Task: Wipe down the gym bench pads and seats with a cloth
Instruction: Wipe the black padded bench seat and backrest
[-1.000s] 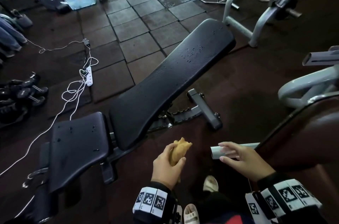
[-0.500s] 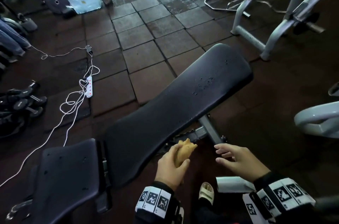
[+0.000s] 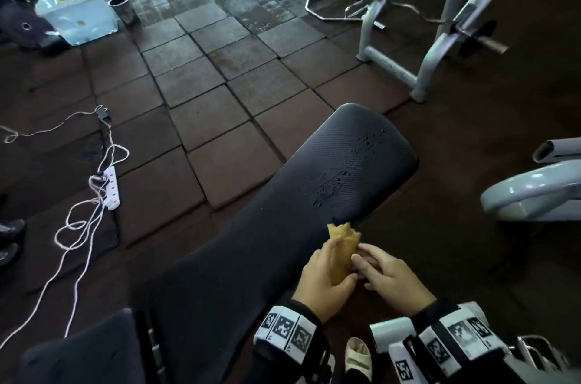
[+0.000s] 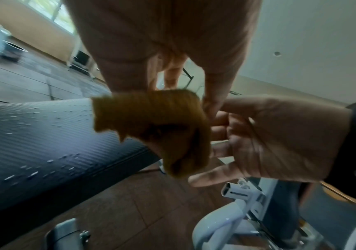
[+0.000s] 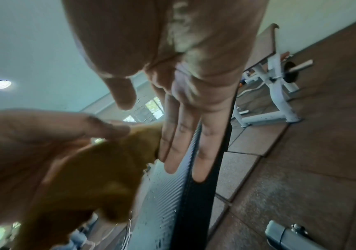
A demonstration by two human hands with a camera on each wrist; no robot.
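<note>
A long black back pad (image 3: 283, 226) of a gym bench runs diagonally through the head view, with water droplets (image 3: 339, 176) near its far end. The black seat pad (image 3: 78, 355) lies at the lower left. My left hand (image 3: 323, 280) grips a bunched yellow cloth (image 3: 342, 255) just above the pad's right edge. My right hand (image 3: 386, 277) is beside it, its straight fingers touching the cloth (image 5: 100, 170). In the left wrist view the cloth (image 4: 151, 128) hangs over the wet pad (image 4: 44, 138).
A white power strip (image 3: 111, 192) with looped cords lies on the floor tiles to the left. White machine frames stand at the far right (image 3: 418, 47) and near right (image 3: 534, 192). A translucent bin (image 3: 78, 16) and a metal cup (image 3: 121, 8) sit far left.
My view has come closer over the back pad. My right hand let go of the white object and moved left to touch the cloth in my left hand.
</note>
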